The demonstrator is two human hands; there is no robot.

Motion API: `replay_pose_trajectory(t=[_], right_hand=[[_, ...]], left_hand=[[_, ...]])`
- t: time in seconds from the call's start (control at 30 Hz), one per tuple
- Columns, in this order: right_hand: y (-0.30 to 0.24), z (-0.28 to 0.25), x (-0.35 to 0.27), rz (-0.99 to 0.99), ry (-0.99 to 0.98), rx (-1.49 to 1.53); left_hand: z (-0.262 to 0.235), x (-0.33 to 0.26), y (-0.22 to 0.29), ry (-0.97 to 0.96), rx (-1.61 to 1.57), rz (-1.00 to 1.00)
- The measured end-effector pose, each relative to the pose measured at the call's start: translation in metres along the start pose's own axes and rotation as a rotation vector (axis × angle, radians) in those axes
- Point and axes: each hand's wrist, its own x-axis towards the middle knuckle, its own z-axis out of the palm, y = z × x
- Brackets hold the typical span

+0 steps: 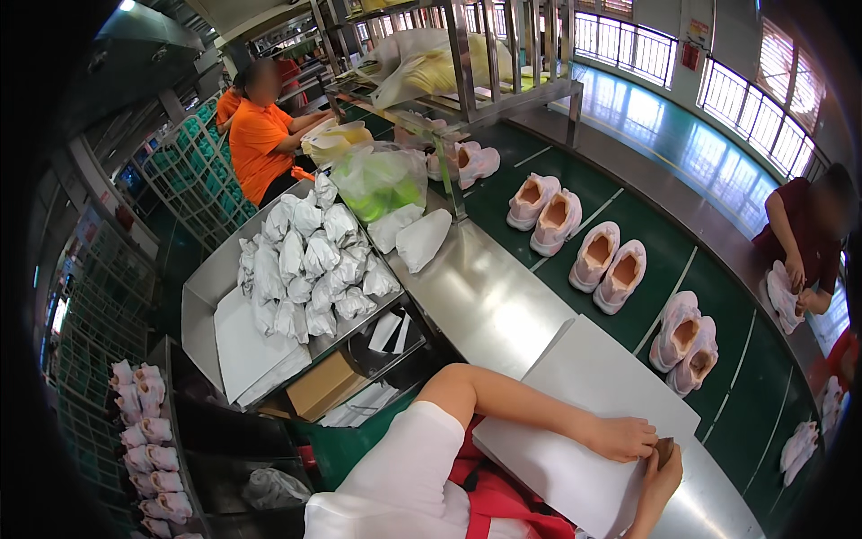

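Where the steel worktop [485,296] meets the lower edge of the view, a stack of white paper sheets [575,404] lies flat at about 5 o'clock, and both of the person's hands meet at its near right corner. The left hand [620,438] rests palm down on the top sheet, fingers loosely curled, its fingertips touching a small dark object [665,449] at the sheet's edge. The right hand [660,481] comes up from 6 o'clock with fingers bent around the same object; how firmly either hand grips it cannot be told. At 3 o'clock, pairs of pale pink shoes [606,256] stand in a row on the green conveyor belt [745,395] that runs from 1 o'clock down to 4 o'clock. At 10 o'clock, a metal tray [202,287] holds a heap of crumpled white paper wads [310,260], with a flat white sheet just beside them. More pink shoes [144,431] fill a rack at 8 o'clock. One co-worker in an orange shirt [256,139] sits at 11 o'clock; another co-worker in dark red [804,238] handles a shoe at 3 o'clock.
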Motion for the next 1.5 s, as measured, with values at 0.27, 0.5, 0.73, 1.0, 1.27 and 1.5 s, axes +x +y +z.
replay_pose_trajectory(t=[0.27, 0.5, 0.73, 1.0, 1.27, 1.5], right_hand=[[0.009, -0.026, -0.031, 0.061, 0.012, 0.037], [0.005, -0.012, -0.035, 0.025, -0.016, -0.118], [-0.008, -0.014, -0.037, -0.104, 0.165, -0.154], [-0.020, -0.028, -0.036, -0.233, 0.234, -0.145], [-0.067, 0.003, -0.006, -0.404, 0.130, 0.213], [-0.099, 0.014, 0.009, -0.412, 0.131, -0.027]], left_hand=[[0.016, 0.000, 0.029, 0.064, -0.044, -0.059], [-0.134, -0.069, -0.039, 0.474, 0.268, -0.548], [-0.272, -0.295, -0.082, 0.411, 1.291, -1.677], [-0.252, -0.279, -0.086, -0.115, 0.652, -1.782], [-0.268, -0.140, -0.081, 0.420, -0.100, -1.228], [-0.118, 0.016, -0.010, 0.515, -0.790, -1.018]])
